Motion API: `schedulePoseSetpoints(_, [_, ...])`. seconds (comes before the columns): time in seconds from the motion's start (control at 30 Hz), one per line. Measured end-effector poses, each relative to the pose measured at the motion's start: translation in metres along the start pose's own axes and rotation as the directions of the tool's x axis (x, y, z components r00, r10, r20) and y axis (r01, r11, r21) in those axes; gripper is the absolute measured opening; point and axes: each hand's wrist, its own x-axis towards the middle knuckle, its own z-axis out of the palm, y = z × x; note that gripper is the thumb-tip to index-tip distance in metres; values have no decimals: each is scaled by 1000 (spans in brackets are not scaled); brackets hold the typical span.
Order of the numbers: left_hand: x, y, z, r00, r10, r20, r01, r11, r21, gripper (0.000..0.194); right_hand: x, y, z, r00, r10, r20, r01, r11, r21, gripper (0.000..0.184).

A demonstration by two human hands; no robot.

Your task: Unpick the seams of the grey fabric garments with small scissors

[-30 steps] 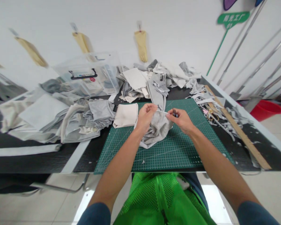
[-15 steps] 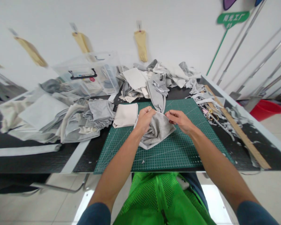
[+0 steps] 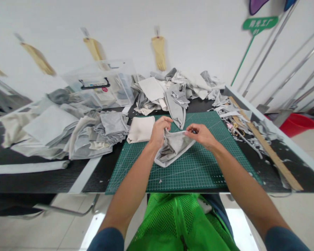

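Note:
A light grey piece of cloth (image 3: 171,150) with a pale hemmed edge hangs in loose folds over the green cutting mat (image 3: 136,174). My left hand (image 3: 160,131) pinches the left end of its upper edge, the index finger reaching forward. Farther right, my right hand (image 3: 202,135) is closed on the same edge near its right corner. Something small and dark shows at the right fingers, too small to name. A folded cream cloth (image 3: 140,129) lies on the mat just left of my left hand.
Heaps of grey and white fabric (image 3: 51,122) cover the table's left side and its back. A clear plastic box (image 3: 115,96) stands behind. To the right lie a wooden ruler (image 3: 272,150) and fabric scraps (image 3: 264,130); a red bucket (image 3: 298,123) stands beyond the table.
My left hand has shifted slightly left and its fingers have loosened and extended. The cloth's upper edge is now drawn out between both hands, and its folds hang differently.

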Motion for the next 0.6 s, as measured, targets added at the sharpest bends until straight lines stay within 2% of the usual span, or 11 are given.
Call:
schedulePoseSetpoints(0.1, [-7,5,2,983,29,182,-91,937,338,16,-1,-4,3,999,-4,-51,6,999,39,32])
schedulePoseSetpoints(0.17, [-11,5,4,962,16,273,-148,871,469,18,-2,-6,5,997,-13,-73,16,999,48,33])
schedulePoseSetpoints(0.23, [-12,3,6,945,19,326,-185,855,485,27,-2,-7,7,996,-22,-84,27,998,57,32])
schedulePoseSetpoints(0.3, [-11,1,6,934,65,352,-212,894,396,33,-2,-8,7,997,-30,-70,34,997,66,30])
schedulePoseSetpoints(0.4, [-8,-4,4,951,66,302,-134,968,211,31,-2,-7,6,999,-38,-19,39,997,60,29])
schedulePoseSetpoints(0.5, [-5,-10,3,988,-44,151,22,989,145,26,-1,-4,6,999,-35,2,35,998,55,30])
schedulePoseSetpoints(0.6, [-4,-12,6,997,-74,33,71,995,71,22,0,-1,6,1000,-22,-20,24,992,121,31])
